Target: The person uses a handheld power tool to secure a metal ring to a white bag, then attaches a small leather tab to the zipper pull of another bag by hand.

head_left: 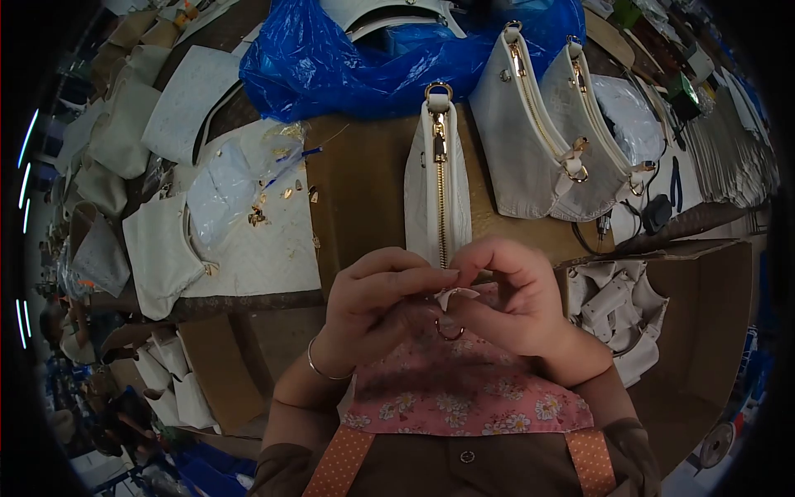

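Workbench (364, 190) behind; left hand (373, 302), right hand (509, 294) grip clamped on strap tab (454, 296), ring (449, 331) dangling below.

A bag (437, 186) lies on the desk (364, 186) just behind both hands. Two more bags (520, 132) stand to its right, a plastic sack (331, 66) behind it, and a cardboard box (704, 331) of small parts at far right.

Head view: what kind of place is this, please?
Probably a handbag workshop. White zipped bags lie on the brown table, small gold fittings beside them, and both hands hold a small white strap piece.
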